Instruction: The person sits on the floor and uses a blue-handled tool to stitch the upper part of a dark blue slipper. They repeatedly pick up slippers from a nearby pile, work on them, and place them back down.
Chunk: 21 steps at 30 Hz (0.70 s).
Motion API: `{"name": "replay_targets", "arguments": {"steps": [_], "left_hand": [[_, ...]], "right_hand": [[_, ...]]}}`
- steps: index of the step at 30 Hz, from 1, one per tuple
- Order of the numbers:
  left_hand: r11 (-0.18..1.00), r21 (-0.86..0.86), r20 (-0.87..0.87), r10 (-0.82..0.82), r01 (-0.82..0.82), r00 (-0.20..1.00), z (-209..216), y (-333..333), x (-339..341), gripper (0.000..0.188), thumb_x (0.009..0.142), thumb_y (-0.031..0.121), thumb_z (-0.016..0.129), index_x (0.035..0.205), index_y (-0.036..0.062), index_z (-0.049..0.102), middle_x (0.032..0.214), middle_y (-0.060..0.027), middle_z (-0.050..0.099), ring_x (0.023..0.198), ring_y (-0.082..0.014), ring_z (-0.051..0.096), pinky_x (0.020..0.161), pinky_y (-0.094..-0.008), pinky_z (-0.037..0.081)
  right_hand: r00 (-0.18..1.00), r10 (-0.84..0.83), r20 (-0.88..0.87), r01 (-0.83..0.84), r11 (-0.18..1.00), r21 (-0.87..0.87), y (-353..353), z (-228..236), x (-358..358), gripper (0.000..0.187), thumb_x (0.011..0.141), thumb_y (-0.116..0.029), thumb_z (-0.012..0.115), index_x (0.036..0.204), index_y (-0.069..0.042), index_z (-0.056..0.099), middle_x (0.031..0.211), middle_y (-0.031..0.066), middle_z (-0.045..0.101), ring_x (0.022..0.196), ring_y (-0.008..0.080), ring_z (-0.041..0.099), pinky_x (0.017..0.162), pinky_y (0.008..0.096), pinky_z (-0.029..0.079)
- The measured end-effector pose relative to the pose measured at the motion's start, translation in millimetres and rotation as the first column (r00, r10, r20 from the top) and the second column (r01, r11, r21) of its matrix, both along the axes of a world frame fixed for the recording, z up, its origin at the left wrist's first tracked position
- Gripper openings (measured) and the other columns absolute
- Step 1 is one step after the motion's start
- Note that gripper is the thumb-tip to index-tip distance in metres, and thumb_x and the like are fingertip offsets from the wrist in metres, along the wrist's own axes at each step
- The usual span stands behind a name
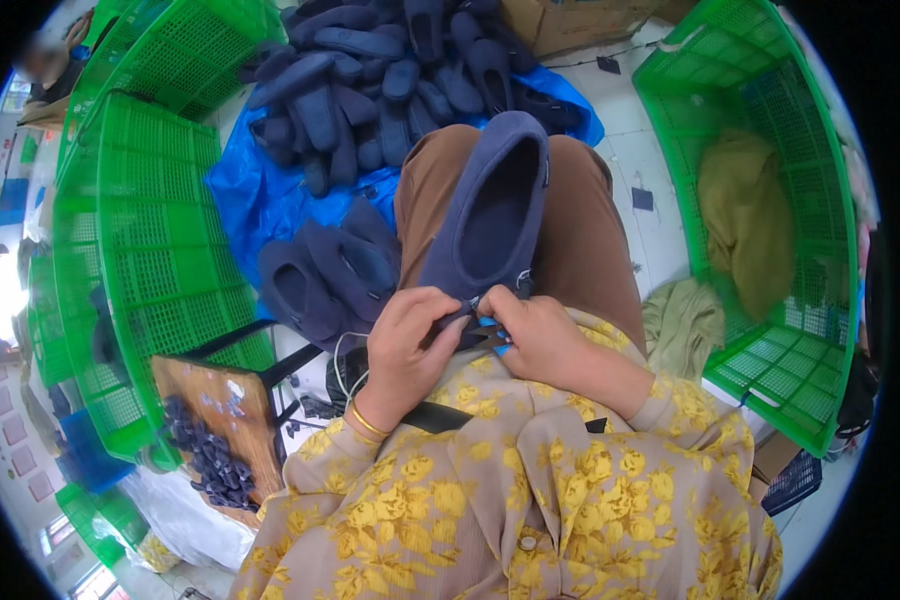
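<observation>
A navy slipper (495, 215) lies on my lap, its toe pointing away and its open top facing up. Both hands meet at its heel end. Thumb and fingers of my left hand (407, 345) pinch the heel edge, where a small dark piece sits. My right hand (545, 342) is closed beside it, and bright blue parts of a small tool, perhaps thread snips, show under its fingers. Its exact kind is partly hidden. White thread (342, 365) loops near my left wrist, which wears a gold bangle (368, 422).
Many navy slippers (370, 90) are heaped on a blue sheet (245, 215) ahead. More slippers (315, 275) lie left of my knees. Small dark pieces (210, 465) cover part of a wooden stool (185, 385). Green crates (155, 190) stand left; another crate (820, 200) at right holds olive cloth (745, 215).
</observation>
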<state>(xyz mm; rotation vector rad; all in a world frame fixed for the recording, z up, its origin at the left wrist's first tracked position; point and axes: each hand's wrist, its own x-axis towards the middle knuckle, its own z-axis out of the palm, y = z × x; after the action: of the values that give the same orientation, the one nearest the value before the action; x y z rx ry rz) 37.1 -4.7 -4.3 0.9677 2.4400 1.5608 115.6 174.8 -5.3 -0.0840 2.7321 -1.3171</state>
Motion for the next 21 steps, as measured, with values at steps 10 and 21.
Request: {"name": "replay_targets", "arguments": {"steps": [10,21], "left_hand": [[0.992,-0.046,-0.029,-0.118,0.116,0.993,3,-2,-6,0.024,0.072,-0.007,0.072,0.094,0.0014,0.070,0.092,-0.0113,0.071,0.083,-0.0249,0.067,0.072,-0.0312,0.052],[0.991,-0.017,-0.089,-0.137,0.136,0.987,-4,-4,-2,0.025,0.073,-0.008,0.071,0.095,0.0023,0.071,0.092,-0.0104,0.071,0.083,-0.0255,0.068,0.075,-0.0320,0.054]], "right_hand": [[0.987,-0.158,0.016,0.159,0.972,-0.171,-5,-2,-2,0.040,0.072,0.008,0.060,0.106,-0.005,0.043,0.075,0.0157,0.063,0.072,0.0370,0.066,0.063,0.0432,0.052],[0.980,0.008,0.197,0.099,0.846,-0.523,2,16,-16,0.025,0.092,-0.001,0.050,0.115,-0.006,0.042,0.083,0.0144,0.067,0.079,0.0347,0.068,0.067,0.0427,0.051]]}}
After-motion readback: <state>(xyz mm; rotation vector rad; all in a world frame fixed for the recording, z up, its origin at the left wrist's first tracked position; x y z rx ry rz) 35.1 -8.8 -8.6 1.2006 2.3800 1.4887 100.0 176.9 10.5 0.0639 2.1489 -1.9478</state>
